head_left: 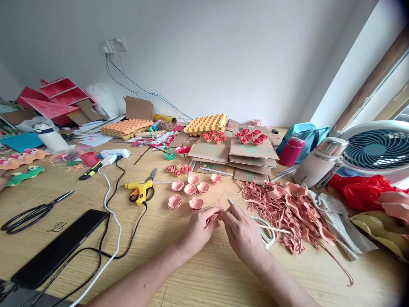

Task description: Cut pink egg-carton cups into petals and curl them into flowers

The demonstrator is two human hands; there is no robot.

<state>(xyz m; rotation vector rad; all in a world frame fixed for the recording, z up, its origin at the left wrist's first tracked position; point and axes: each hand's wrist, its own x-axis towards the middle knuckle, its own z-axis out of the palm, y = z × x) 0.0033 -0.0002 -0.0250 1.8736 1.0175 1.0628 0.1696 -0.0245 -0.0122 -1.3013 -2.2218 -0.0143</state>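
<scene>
My left hand [203, 226] and my right hand [242, 234] meet over the front middle of the table, fingertips pinched together. Between them a small pink piece [220, 217] shows, mostly hidden by the fingers. Under and beside my right hand lie scissors with pale handles [271, 238], their tip poking out beyond the knuckles. A thin pale stick [279, 230] crosses the handles; whether my right hand touches it, I cannot tell. Just beyond my left hand stand several pink petal cups [196, 203]. Torn pink egg-carton scraps [284, 213] are heaped to the right.
A yellow glue gun [140, 192], black scissors [38, 211], a phone-like black slab [60, 247] and cables lie left. Behind are cardboard sheets [252, 149] bearing red flowers, and egg trays [206, 124]. Bottles [321, 162] and a fan [377, 147] stand right. Another person's hand [4, 179] shows far left.
</scene>
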